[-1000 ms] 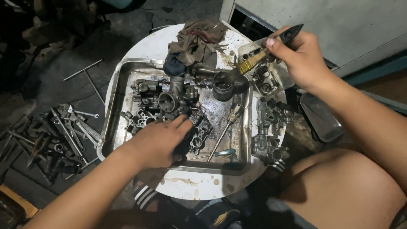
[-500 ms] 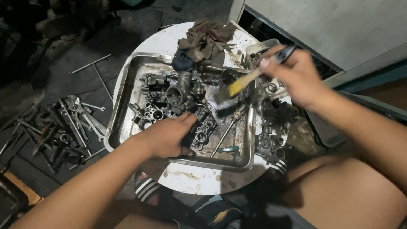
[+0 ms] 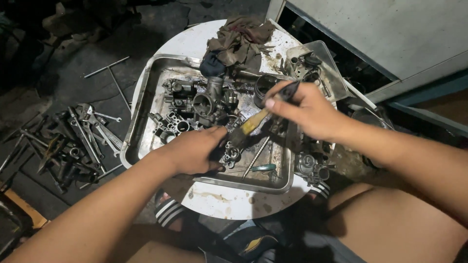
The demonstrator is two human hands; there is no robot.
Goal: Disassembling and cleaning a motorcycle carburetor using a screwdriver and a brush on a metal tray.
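A steel tray (image 3: 134, 122) on a round white table (image 3: 219, 202) holds a carburettor body (image 3: 207, 102) and several small greasy metal parts. My left hand (image 3: 192, 151) rests in the tray's middle, closed around a small dark part that its fingers mostly hide. My right hand (image 3: 304, 112) grips a paintbrush (image 3: 256, 122) with a yellow band, its bristles pointing down-left at the part under my left fingers. A teal-handled screwdriver (image 3: 258, 168) lies in the tray just right of my left hand.
A dirty rag (image 3: 239, 39) lies at the table's far edge. A smaller tray (image 3: 321, 53) with parts sits at the right. Wrenches and a T-handle tool (image 3: 80, 139) are scattered on the dark floor left. My knees and a sandal are below the table.
My right hand has swung the brush down and left, from the tray's far right corner to the part at my left hand. My left hand has stayed put.
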